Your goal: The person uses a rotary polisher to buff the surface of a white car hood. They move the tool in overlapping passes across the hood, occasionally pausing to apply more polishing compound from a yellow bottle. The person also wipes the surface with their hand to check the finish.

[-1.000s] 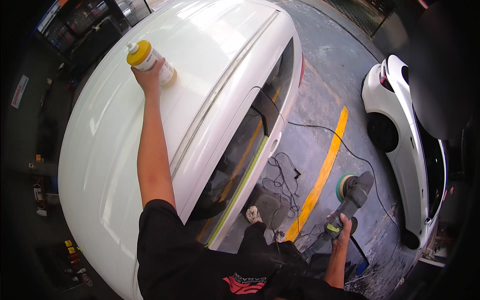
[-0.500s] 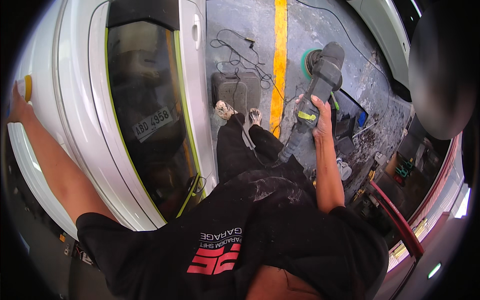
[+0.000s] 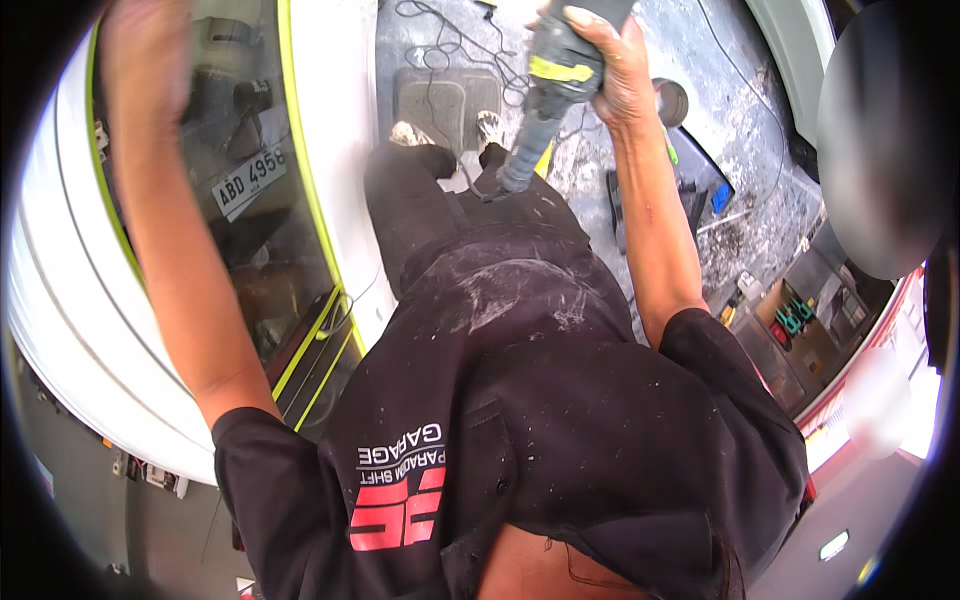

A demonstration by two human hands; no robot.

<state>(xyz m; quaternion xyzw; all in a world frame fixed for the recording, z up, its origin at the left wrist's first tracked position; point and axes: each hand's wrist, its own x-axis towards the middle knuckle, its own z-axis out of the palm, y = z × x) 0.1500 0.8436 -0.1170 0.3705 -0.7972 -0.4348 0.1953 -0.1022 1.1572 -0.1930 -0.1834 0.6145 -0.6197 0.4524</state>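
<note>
My right hand (image 3: 618,70) is wrapped round the grey grip of a corded polisher (image 3: 565,68), held out in front of me. A ribbed sleeve and cord trail from its near end; the polisher's head is cut off by the upper edge. My left hand (image 3: 145,60) is raised over the white car (image 3: 352,235) at my left, near the dark window (image 3: 265,235). Motion smears that hand and the edge cuts off its fingers, so I cannot tell what it holds. Yellow-green tape (image 3: 312,175) borders the glass.
A grey step platform (image 3: 432,105) stands by my feet, with a tangled black cable (image 3: 450,45) beyond. Right of me lie a black tray (image 3: 722,170) and a dark round object (image 3: 672,102). Another white car panel (image 3: 790,40) is at far right, above an open tool box (image 3: 793,318).
My left hand has swung from the car's far left, beside a yellow pad, up over the window. The polisher has moved up and left, its green-padded head leaving view. My view has shifted.
</note>
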